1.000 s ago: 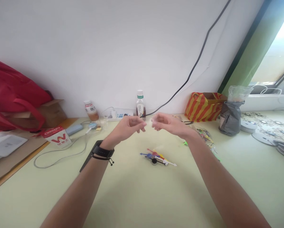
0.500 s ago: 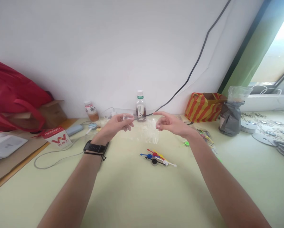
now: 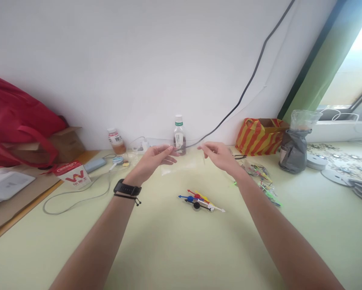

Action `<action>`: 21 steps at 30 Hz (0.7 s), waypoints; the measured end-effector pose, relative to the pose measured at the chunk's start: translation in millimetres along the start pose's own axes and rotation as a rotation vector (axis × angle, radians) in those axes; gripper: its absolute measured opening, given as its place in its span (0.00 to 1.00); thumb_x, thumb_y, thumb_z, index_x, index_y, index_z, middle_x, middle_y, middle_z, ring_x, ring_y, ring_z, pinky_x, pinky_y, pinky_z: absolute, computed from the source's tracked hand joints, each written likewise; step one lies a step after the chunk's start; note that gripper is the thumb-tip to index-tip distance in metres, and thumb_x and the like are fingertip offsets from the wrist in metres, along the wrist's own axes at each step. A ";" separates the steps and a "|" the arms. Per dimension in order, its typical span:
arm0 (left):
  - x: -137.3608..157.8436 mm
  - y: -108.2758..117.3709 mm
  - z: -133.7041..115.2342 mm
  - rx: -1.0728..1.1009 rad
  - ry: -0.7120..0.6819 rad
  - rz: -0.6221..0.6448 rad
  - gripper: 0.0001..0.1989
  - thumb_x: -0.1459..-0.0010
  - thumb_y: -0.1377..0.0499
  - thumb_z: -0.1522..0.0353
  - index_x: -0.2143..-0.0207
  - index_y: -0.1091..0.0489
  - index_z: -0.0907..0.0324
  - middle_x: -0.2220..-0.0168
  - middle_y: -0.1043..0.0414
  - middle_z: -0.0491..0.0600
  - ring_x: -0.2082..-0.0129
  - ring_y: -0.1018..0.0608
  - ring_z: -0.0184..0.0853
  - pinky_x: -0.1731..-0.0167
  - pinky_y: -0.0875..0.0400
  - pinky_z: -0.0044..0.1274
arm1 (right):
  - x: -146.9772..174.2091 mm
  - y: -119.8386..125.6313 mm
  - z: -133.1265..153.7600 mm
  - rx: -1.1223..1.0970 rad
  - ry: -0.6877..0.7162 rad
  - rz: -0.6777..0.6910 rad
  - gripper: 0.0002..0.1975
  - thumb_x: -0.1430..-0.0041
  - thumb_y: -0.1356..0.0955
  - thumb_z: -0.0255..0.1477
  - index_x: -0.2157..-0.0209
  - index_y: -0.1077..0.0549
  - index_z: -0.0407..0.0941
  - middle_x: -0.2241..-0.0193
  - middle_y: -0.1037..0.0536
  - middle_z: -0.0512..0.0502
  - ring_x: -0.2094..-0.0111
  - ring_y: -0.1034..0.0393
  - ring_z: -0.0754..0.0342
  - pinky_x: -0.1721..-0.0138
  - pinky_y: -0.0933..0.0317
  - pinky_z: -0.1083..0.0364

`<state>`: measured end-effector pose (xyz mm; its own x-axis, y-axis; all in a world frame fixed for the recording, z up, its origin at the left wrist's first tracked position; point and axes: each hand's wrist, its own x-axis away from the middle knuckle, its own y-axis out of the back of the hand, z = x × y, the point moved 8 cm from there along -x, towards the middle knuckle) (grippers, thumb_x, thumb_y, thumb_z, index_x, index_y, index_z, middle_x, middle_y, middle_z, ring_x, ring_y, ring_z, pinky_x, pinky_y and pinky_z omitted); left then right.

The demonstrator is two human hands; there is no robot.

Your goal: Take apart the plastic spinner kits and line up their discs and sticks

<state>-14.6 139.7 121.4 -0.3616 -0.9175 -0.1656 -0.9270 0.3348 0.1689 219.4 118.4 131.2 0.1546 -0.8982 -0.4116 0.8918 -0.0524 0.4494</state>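
A clear plastic bag [image 3: 185, 164] hangs between my two hands above the table, its outline faint against the green surface. My left hand [image 3: 155, 159] pinches its left side between thumb and fingers. At the bag's right edge, the thumb and fingertips of my right hand [image 3: 219, 156] are pressed together on it. Below, on the table, lies a small pile of plastic arrow spinners: a blue one [image 3: 190, 198], a red one [image 3: 197, 195], a black one [image 3: 196, 205], a white one [image 3: 219, 208] and a yellow one [image 3: 205, 198], partly overlapping.
Behind the bag stands a dark drink bottle [image 3: 179, 135]. More spinners in clear bags [image 3: 259, 172] lie beside my right forearm. A striped bag [image 3: 256, 137] and a grey bag [image 3: 293, 151] stand right. At left are a cable [image 3: 48, 207], a red-white box [image 3: 72, 175] and another bottle [image 3: 117, 141].
The clear bag has changed shape and lies flatter between my hands. My left hand has shifted slightly right, and the fingers of my right hand have closed together. The spinner pile is unmoved.
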 end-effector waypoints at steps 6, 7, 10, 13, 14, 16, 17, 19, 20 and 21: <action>7.5 -21.3 -6.3 0.200 0.034 0.115 0.24 0.34 0.38 0.52 0.43 0.25 0.55 0.42 0.23 0.58 0.44 0.20 0.45 0.42 0.27 0.38 | 2.4 -6.6 -4.4 -0.224 -0.110 0.082 0.22 0.44 0.26 0.51 0.64 0.22 0.45 0.62 0.18 0.44 0.59 0.26 0.49 0.55 0.33 0.51; 8.5 -26.0 -6.7 0.231 0.040 0.148 0.24 0.33 0.39 0.53 0.42 0.26 0.55 0.40 0.25 0.58 0.42 0.22 0.46 0.41 0.28 0.39 | 2.8 -6.9 -4.2 -0.296 -0.119 0.091 0.21 0.44 0.25 0.49 0.64 0.22 0.45 0.61 0.18 0.43 0.57 0.25 0.48 0.53 0.32 0.50; 10.5 -38.9 -5.3 0.307 0.059 0.239 0.23 0.31 0.42 0.53 0.40 0.26 0.55 0.38 0.28 0.58 0.38 0.25 0.48 0.40 0.29 0.41 | 7.2 -15.1 -0.7 -0.560 -0.175 0.227 0.22 0.39 0.27 0.50 0.58 0.21 0.45 0.55 0.17 0.39 0.51 0.23 0.45 0.45 0.32 0.47; 12.1 -49.9 0.3 0.344 0.102 0.311 0.23 0.31 0.42 0.53 0.41 0.26 0.54 0.36 0.29 0.58 0.37 0.27 0.50 0.39 0.30 0.42 | 17.7 -28.2 8.1 -0.683 -0.230 0.464 0.26 0.37 0.31 0.53 0.53 0.21 0.45 0.49 0.19 0.37 0.45 0.25 0.43 0.40 0.34 0.45; 13.0 -53.4 2.1 0.353 0.119 0.334 0.24 0.32 0.42 0.52 0.41 0.26 0.54 0.36 0.30 0.58 0.37 0.27 0.50 0.39 0.30 0.42 | 21.6 -31.7 11.2 -0.703 -0.239 0.535 0.28 0.36 0.32 0.54 0.52 0.20 0.45 0.47 0.19 0.37 0.44 0.26 0.42 0.39 0.35 0.44; 15.8 -60.8 3.8 0.374 0.149 0.387 0.25 0.32 0.42 0.50 0.40 0.26 0.53 0.35 0.31 0.57 0.37 0.26 0.50 0.39 0.30 0.42 | 28.1 -37.1 16.1 -0.739 -0.255 0.641 0.31 0.35 0.35 0.57 0.51 0.21 0.45 0.46 0.20 0.37 0.41 0.27 0.42 0.37 0.38 0.43; 17.5 -64.3 3.6 0.387 0.160 0.415 0.26 0.32 0.43 0.49 0.40 0.26 0.53 0.34 0.32 0.57 0.37 0.27 0.50 0.39 0.31 0.42 | 30.5 -38.9 17.6 -0.757 -0.266 0.675 0.32 0.35 0.36 0.58 0.50 0.21 0.45 0.45 0.20 0.37 0.41 0.28 0.41 0.37 0.38 0.42; 21.1 -70.5 1.7 0.417 0.177 0.466 0.30 0.33 0.46 0.46 0.40 0.27 0.53 0.34 0.32 0.56 0.36 0.28 0.51 0.39 0.31 0.42 | 33.8 -41.1 19.6 -0.776 -0.286 0.713 0.34 0.35 0.38 0.60 0.50 0.21 0.46 0.43 0.22 0.38 0.39 0.30 0.41 0.36 0.39 0.42; 22.6 -72.8 0.4 0.431 0.179 0.484 0.32 0.33 0.48 0.44 0.39 0.27 0.53 0.34 0.32 0.56 0.35 0.29 0.52 0.39 0.32 0.42 | 35.0 -41.6 20.4 -0.778 -0.296 0.723 0.35 0.35 0.39 0.60 0.50 0.21 0.46 0.43 0.22 0.38 0.38 0.31 0.41 0.36 0.39 0.41; 23.7 -74.4 -0.9 0.447 0.178 0.496 0.35 0.34 0.50 0.41 0.39 0.27 0.54 0.34 0.33 0.57 0.34 0.30 0.52 0.39 0.32 0.42 | 36.1 -42.1 21.4 -0.777 -0.304 0.731 0.35 0.35 0.40 0.61 0.50 0.21 0.46 0.42 0.23 0.39 0.37 0.32 0.40 0.36 0.39 0.41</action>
<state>45.9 92.9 105.8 -0.7673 -0.6413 -0.0034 -0.6220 0.7455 -0.2395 178.3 78.8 114.4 0.7367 -0.6761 0.0092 0.6687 0.7265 -0.1584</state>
